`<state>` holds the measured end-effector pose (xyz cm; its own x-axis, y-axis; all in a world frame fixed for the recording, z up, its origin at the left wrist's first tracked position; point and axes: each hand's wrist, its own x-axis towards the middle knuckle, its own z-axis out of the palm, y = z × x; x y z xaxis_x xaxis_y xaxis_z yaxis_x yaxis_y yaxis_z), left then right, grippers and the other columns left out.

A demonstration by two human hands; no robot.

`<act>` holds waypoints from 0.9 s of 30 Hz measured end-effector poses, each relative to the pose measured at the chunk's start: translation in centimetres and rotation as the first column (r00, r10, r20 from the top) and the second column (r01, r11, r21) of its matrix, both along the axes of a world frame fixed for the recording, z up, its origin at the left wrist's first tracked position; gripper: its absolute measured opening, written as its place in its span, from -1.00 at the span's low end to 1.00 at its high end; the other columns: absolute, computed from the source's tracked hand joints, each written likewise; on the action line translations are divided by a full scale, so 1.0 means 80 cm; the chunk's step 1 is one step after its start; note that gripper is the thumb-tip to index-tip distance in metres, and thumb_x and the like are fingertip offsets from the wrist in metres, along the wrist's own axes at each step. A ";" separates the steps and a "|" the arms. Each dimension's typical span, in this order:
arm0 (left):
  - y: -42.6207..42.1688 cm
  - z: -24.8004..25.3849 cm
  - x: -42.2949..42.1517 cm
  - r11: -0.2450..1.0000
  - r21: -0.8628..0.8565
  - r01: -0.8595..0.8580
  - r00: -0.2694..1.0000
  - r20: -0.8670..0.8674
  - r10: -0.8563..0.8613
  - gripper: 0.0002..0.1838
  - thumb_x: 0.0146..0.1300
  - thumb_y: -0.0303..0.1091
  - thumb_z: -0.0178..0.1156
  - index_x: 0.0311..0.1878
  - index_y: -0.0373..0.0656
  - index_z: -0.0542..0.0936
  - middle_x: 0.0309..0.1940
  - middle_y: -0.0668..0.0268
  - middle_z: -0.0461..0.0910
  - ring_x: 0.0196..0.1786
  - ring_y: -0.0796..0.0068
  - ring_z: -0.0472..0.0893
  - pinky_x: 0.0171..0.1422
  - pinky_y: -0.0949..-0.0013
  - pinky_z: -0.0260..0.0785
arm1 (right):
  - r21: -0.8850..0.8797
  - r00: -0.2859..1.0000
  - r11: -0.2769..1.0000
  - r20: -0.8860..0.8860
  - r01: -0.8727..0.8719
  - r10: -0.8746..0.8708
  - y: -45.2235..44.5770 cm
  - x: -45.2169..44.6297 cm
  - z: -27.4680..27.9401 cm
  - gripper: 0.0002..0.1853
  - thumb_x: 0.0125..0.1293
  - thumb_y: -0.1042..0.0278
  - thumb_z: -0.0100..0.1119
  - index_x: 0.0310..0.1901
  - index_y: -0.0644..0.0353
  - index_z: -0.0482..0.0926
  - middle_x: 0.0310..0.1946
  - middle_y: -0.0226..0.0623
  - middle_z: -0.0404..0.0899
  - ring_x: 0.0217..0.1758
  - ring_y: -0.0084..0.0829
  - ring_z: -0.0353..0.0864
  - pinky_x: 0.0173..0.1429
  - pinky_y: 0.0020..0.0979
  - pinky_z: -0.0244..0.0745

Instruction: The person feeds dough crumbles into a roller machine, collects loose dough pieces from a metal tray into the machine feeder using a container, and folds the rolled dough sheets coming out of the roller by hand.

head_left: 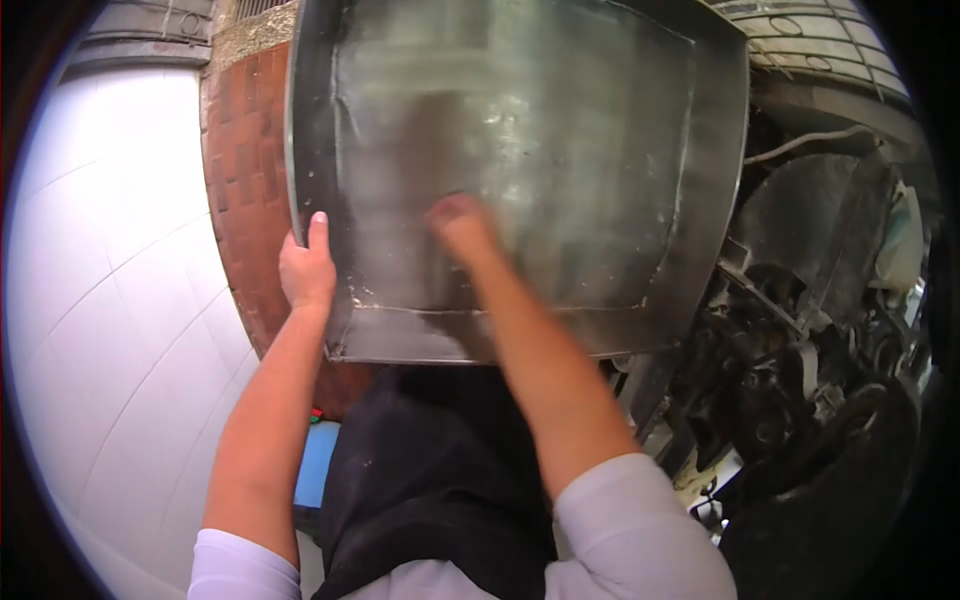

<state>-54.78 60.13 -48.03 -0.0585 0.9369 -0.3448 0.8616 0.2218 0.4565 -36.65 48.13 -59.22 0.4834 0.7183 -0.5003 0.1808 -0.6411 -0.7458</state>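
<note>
A large shallow metal tray (560, 150) with raised sides fills the upper middle of the view, its near edge just in front of my body. My left hand (308, 268) is closed around the tray's left rim, with the thumb pointing up along the inner side. Over the tray's inner face, left of its middle, is my right hand (460, 225), smeared by motion. Its fingers look curled into a fist against or just above the metal, and anything inside them is hidden. Pale scratches and weld-like marks run along the inner edges of the tray.
A white tiled surface (130, 260) curves along the left, beside a strip of red brick paving (245, 150). Dark metal parts (780, 400) are piled on the right. Something blue (317, 465) sits by my left forearm. Metal grilles (820, 40) show at the top right.
</note>
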 end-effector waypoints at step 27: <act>0.004 -0.006 -0.006 0.995 -0.094 -0.032 0.999 -0.017 0.031 -0.36 0.25 0.19 0.08 0.01 -0.30 0.58 -0.12 0.04 0.63 0.01 0.15 0.58 0.13 0.25 0.33 | -0.864 0.852 0.398 -0.066 -0.310 0.520 -0.248 0.185 0.055 -0.72 0.08 0.29 0.18 -0.17 0.15 0.69 -0.08 -0.07 0.63 0.01 -0.07 0.61 0.04 -0.15 0.52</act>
